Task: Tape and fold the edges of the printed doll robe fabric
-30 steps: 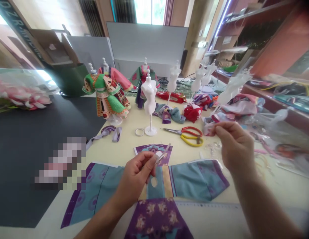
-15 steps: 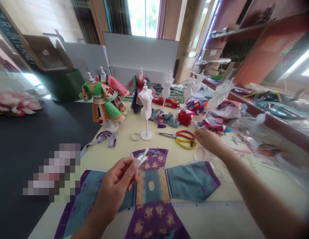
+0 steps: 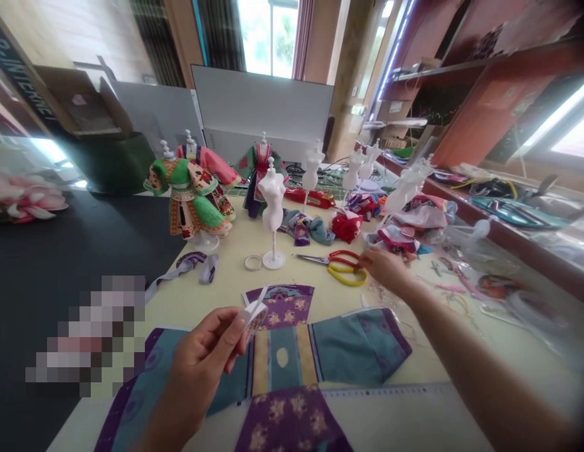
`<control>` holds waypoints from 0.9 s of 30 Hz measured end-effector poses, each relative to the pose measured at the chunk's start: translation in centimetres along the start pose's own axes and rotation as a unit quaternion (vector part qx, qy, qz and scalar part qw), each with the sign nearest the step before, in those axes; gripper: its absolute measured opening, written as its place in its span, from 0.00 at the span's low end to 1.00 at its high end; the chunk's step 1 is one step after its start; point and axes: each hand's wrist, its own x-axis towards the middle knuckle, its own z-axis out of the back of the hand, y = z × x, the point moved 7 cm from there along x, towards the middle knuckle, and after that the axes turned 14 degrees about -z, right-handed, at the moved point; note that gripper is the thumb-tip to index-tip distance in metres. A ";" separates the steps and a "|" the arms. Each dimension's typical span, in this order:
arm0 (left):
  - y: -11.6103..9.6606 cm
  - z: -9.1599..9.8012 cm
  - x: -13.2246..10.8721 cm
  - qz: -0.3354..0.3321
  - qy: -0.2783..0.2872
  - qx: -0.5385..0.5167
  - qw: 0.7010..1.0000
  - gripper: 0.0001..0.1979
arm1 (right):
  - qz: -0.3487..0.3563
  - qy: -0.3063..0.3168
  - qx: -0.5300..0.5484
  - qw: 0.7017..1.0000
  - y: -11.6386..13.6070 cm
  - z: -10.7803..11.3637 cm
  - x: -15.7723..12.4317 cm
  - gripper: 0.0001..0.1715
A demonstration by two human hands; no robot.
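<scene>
Pinched in my left hand (image 3: 202, 364) is a small roll of narrow white tape (image 3: 256, 314), its loose end sticking up. Below it a doll-size garment (image 3: 352, 348) lies spread flat, teal with purple floral panels and an oval opening at its middle. My right hand (image 3: 383, 267) reaches across the table with its fingers curled at the red handle of a pair of scissors (image 3: 341, 267). The scissors, with one red and one yellow handle, lie flat, blades pointing left. My fingertips are partly hidden there.
A bare white doll mannequin (image 3: 273, 201) stands behind the garment, beside a ring-shaped roll (image 3: 253, 262). Dressed mannequins (image 3: 192, 201) are at the back left. Fabric pieces (image 3: 347, 226) and plastic bags (image 3: 465, 235) clutter the right. A clear ruler (image 3: 395, 390) lies in front.
My right hand has moved slightly left onto the red handle of the scissors. My left hand has shifted a little left and down with the tape. The view has turned slightly.
</scene>
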 end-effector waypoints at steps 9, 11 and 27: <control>0.1 -0.6 0.1 -0.003 0.012 0.007 1.000 0.13 | -0.093 -0.056 -0.018 0.994 -1.2 2.5 3.8 0.15; 0.4 -0.4 0.1 -0.004 0.012 0.000 1.000 0.13 | -0.092 -0.063 -0.025 0.993 -1.0 2.3 3.7 0.15; 0.1 0.4 -0.3 0.001 0.018 -0.041 0.999 0.11 | 0.114 0.075 -0.044 0.990 4.6 -3.4 2.2 0.16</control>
